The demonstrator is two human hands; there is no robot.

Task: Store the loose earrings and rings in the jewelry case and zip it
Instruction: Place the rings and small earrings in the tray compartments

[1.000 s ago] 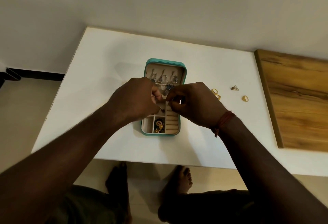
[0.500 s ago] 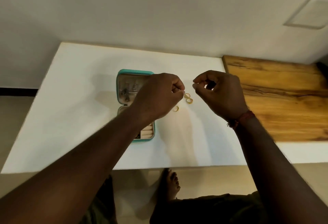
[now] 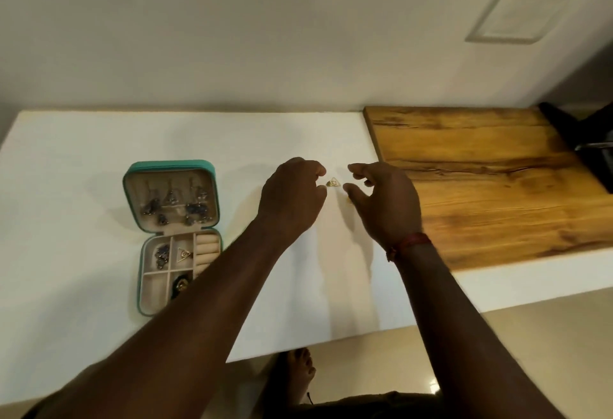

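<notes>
Teal jewelry case (image 3: 172, 166), open, long axis running away from the viewer, lid far; right of it, triangular earring (image 3: 332, 182) between curled left hand (image 3: 292, 196) and loosely spread, empty right hand (image 3: 381, 199); left's hold unclear.

Just the one head cam here, wide-angle, looking forward and down from above the near edge of the white table (image 3: 83, 160), close enough that both forearms fill the bottom half. The wall runs across 12 o'clock, the open jewelry case (image 3: 172, 229) sits around 9 and the wooden board (image 3: 481, 186) around 3.
</notes>
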